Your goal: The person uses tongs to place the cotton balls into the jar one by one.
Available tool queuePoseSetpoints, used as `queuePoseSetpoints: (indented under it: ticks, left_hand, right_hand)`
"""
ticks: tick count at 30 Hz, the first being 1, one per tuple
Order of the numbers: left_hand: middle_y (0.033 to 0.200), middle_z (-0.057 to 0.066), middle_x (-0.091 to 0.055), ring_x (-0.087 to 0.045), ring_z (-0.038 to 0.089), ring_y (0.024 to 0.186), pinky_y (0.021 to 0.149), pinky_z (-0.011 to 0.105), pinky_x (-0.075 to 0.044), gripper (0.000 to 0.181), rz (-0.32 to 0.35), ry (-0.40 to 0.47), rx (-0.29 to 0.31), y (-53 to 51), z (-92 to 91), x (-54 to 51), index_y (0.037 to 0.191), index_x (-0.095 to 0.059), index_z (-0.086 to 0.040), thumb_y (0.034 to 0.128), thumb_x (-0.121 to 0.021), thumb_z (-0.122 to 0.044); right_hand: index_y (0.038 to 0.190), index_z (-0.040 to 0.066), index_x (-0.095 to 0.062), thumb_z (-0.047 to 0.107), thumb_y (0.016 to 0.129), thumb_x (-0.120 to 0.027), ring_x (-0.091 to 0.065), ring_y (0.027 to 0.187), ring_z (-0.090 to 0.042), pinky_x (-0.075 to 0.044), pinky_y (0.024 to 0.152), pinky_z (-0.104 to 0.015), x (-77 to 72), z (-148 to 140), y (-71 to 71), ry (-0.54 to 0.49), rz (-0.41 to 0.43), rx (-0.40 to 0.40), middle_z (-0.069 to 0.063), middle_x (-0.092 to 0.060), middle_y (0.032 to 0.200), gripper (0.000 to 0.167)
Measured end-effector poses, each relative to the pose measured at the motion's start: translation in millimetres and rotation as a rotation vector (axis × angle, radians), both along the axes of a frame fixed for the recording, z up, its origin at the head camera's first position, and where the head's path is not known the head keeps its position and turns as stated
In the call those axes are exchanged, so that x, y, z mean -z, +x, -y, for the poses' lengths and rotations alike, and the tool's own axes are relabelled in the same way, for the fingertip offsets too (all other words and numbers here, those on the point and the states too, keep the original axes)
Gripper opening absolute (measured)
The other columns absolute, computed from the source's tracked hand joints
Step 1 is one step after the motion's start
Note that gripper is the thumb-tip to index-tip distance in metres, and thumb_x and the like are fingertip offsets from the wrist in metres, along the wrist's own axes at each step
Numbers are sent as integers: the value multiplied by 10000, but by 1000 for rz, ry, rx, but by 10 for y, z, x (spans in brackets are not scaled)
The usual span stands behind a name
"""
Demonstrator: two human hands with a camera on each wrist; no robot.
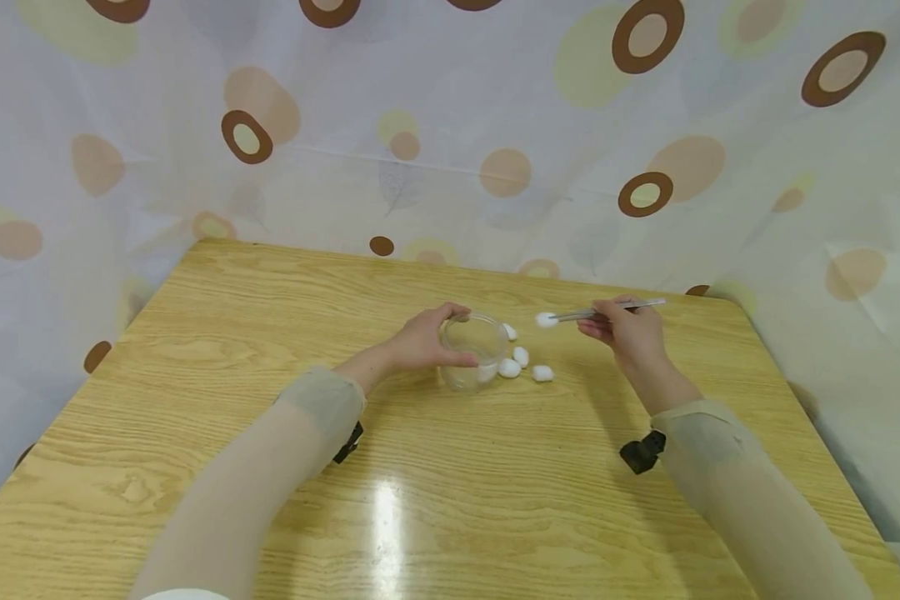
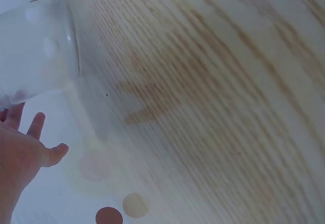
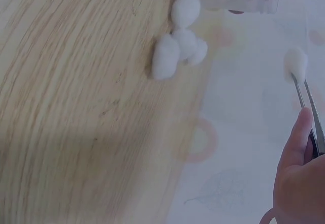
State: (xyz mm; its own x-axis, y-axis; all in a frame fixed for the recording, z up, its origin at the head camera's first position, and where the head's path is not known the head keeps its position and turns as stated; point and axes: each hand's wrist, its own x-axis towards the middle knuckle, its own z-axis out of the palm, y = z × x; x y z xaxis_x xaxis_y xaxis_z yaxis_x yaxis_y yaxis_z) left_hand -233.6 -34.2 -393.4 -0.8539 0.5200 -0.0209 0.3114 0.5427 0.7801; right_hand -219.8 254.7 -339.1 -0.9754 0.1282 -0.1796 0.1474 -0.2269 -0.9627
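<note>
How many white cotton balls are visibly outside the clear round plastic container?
5 cotton balls: one in silver metal tweezers; on the yellowish wooden table, one farthest, one middle, one front-left, one front-right. More may hide behind the container.

Pale, brown-ringed backdrop (image 1: 450, 100), perhaps cloth, behind a glossy wood-grained table (image 1: 510, 500).

head: bright, even; white glare streak (image 1: 387, 525) on table (image 1: 195, 333), nearer you than your left hand (image 1: 427, 340) | soft shadow (image 1: 607, 396) below-left of your right hand (image 1: 633, 333) | wrist views: dimmer, bluish, low contrast; clear cup (image 2: 38, 54) at your left hand washed out
</note>
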Motion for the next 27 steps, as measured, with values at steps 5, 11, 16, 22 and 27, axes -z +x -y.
queuePoseSetpoints:
  ticks: [5, 11, 16, 22, 27]
  left_hand:
    - [1425, 33, -450, -309, 277, 1381, 1124, 496, -237, 763, 6, 0, 3, -12, 5, 3, 1404, -368, -159, 781, -738, -402]
    - [1431, 35, -441, -313, 273, 1379, 1117, 490, -254, 769, 2, -5, 8, -18, 10, 14, 1408, -360, -158, 784, -731, -412]
    - [1430, 29, -441, -315, 272, 1378, 1120, 498, -242, 762, -4, -16, 4, -12, 14, 10, 1405, -362, -165, 786, -726, -421]
    - [1426, 35, -446, -328, 271, 1370, 1117, 485, -257, 778, -11, -16, 3, -12, 5, 15, 1407, -364, -146, 779, -733, -421]
    - [1421, 38, -453, -337, 270, 1365, 1108, 480, -277, 789, -13, -15, 1, -15, -5, 19, 1410, -365, -133, 777, -735, -425]
  right_hand:
    - [795, 43, -439, 2, 913, -541, -669, 552, -130, -561, 607, -238, -55, 151, -6, -25, -38, -35, -42, -648, 614, 162]
    - [792, 34, -453, -19, 919, -517, -668, 541, -128, -560, 595, -240, -82, 336, -19, -42, -77, -47, -43, -651, 606, 153]
    - [797, 38, -451, -14, 926, -508, -672, 549, -126, -560, 600, -236, -86, 482, -33, -39, -82, -71, -39, -650, 612, 150]
    - [799, 44, -466, 6, 934, -508, -668, 556, -115, -558, 611, -224, -60, 588, -24, -14, -80, -111, -23, -654, 625, 147]
    - [816, 32, -440, 12, 937, -506, -665, 550, -106, -555, 603, -215, -26, 631, -32, 13, -67, -128, -14, -649, 617, 139]
